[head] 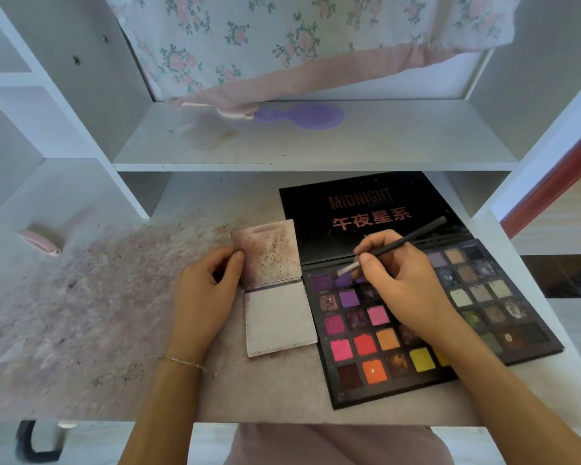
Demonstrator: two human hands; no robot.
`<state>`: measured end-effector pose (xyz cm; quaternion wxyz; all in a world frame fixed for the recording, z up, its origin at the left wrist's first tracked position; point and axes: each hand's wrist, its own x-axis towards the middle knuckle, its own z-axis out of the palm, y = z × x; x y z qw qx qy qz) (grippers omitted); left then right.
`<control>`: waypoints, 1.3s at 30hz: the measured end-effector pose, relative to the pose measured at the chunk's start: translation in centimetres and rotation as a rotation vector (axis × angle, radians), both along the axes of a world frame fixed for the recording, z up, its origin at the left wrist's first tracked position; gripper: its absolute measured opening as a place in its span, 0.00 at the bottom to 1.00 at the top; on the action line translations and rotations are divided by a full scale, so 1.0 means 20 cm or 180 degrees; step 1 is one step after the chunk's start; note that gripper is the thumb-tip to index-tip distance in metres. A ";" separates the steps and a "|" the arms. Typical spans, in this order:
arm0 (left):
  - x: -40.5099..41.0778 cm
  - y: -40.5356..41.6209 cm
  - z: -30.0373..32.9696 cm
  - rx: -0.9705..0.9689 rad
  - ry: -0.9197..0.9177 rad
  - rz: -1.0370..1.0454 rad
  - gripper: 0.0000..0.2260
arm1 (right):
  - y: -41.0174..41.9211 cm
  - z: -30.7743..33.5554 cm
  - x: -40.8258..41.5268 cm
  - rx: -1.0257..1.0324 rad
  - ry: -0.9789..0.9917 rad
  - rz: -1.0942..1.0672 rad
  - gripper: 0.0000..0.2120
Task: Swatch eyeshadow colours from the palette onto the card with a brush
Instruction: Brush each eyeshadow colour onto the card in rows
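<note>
An open black eyeshadow palette (426,333) with several coloured pans lies at the right of the desk, its lid (366,213) flat behind it. My right hand (403,290) grips a black brush (399,245) like a pen, its tip down on a purple pan in the top row. Left of the palette lies a white folded card (279,322), its upper half stained purple and its lower half nearly bare. My left hand (208,293) holds the card's left edge, thumb on the upper half.
The desk top (98,313) is smeared with pink and purple powder. A pink object (39,241) lies at the far left. On the shelf above sit a purple hairbrush (302,115) and floral cloth (282,45). White shelf walls stand on both sides.
</note>
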<state>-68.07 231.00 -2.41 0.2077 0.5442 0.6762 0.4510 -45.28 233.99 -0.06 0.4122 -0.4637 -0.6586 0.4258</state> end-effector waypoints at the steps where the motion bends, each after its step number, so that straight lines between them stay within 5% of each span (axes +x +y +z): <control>1: 0.00 0.00 0.00 0.0002 0.0001 0.0003 0.07 | 0.00 0.01 -0.03 -0.0042 0.0128 0.0069 0.10; 12: 0.00 0.00 0.00 0.0005 0.0073 0.0027 0.06 | -0.04 0.00 -0.29 -0.0285 0.0143 0.0777 0.04; 39: 0.01 -0.01 0.01 0.0034 -0.0033 0.0084 0.06 | -0.04 -0.04 -0.33 -0.0137 -0.0466 0.0753 0.02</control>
